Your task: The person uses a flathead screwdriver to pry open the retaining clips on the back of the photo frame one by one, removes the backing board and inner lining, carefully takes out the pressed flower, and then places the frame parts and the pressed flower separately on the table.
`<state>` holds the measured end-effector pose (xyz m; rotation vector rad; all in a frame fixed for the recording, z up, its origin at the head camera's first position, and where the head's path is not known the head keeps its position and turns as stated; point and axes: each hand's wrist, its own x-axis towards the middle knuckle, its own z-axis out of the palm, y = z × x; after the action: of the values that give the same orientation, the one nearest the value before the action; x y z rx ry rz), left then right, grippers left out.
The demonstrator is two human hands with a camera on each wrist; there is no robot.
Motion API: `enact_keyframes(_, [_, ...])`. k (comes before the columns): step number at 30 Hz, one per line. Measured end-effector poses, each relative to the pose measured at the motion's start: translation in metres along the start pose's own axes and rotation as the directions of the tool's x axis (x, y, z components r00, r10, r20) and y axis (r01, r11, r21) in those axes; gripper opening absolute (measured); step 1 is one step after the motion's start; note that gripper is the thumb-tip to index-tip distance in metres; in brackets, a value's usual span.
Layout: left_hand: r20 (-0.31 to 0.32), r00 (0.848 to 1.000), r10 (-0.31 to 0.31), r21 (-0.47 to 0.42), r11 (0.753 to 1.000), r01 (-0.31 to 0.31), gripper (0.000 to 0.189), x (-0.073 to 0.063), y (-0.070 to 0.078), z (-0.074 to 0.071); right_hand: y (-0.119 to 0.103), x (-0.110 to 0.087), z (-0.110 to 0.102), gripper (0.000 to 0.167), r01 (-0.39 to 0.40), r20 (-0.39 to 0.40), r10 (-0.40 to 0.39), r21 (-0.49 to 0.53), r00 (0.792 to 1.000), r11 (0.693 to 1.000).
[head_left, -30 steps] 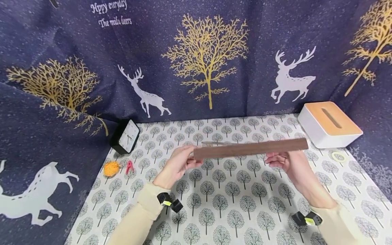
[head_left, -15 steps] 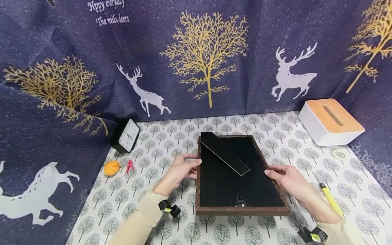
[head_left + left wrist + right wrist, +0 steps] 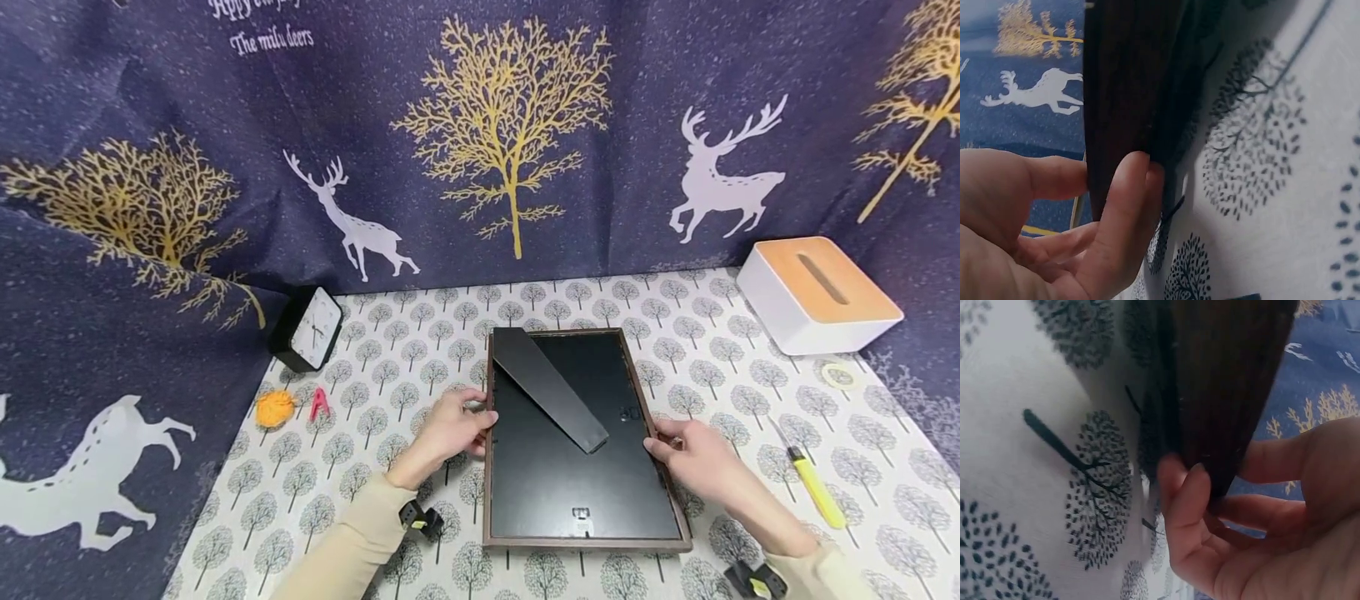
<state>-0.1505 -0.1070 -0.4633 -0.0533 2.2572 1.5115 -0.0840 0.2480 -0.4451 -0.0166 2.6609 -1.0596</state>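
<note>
A picture frame [image 3: 517, 475] with a brown edge lies back side up, its black backing and slanting black stand leg [image 3: 551, 387] facing me in the head view. My left hand [image 3: 453, 429] grips its left edge, thumb on top and fingers below. On the opposite edge my right hand [image 3: 697, 458] holds it the same way. Both wrist views show the dark brown side of the picture frame [image 3: 1125, 81] pinched between thumb and fingers, close over the tablecloth. The front of the frame is hidden underneath.
Right of the frame lies a yellow utility knife [image 3: 817, 492]. A roll of tape [image 3: 837, 376] and a white tissue box [image 3: 817, 292] with a wooden lid stand beyond. On the left are a black clock [image 3: 307, 329], orange yarn [image 3: 275, 408] and a red clip [image 3: 318, 403].
Both hands have tipped the picture frame from edge-on to nearly flat and lowered it toward the table. Its back with the stand leg came into view, and the yellow knife is uncovered.
</note>
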Motion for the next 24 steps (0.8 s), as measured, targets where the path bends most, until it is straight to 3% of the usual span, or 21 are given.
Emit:
enact_keyframes(6, [-0.039,0.998,0.056,0.239,0.970,-0.045,0.050,-0.003,0.001,0.005,-0.002,0.002,0.003,0.052,0.003,-0.028,-0.006,-0.110,1.000,0.994])
enact_keyframes(11, [-0.052,0.997,0.062,0.338,0.940,-0.041,0.047,-0.004,0.002,0.008,-0.001,0.004,0.006,0.046,0.013,-0.038,-0.018,-0.132,0.999,0.991])
enact_keyframes(17, [-0.041,0.996,0.083,0.379,0.923,-0.061,0.048,-0.007,0.007,0.010,0.000,0.005,0.009,0.048,0.046,-0.066,-0.055,-0.139,0.996,0.989])
enact_keyframes(24, [0.004,0.999,0.050,0.348,0.936,-0.048,0.061,-0.008,0.008,0.012,0.004,0.006,0.008,0.047,0.061,-0.074,-0.071,-0.125,0.995,0.990])
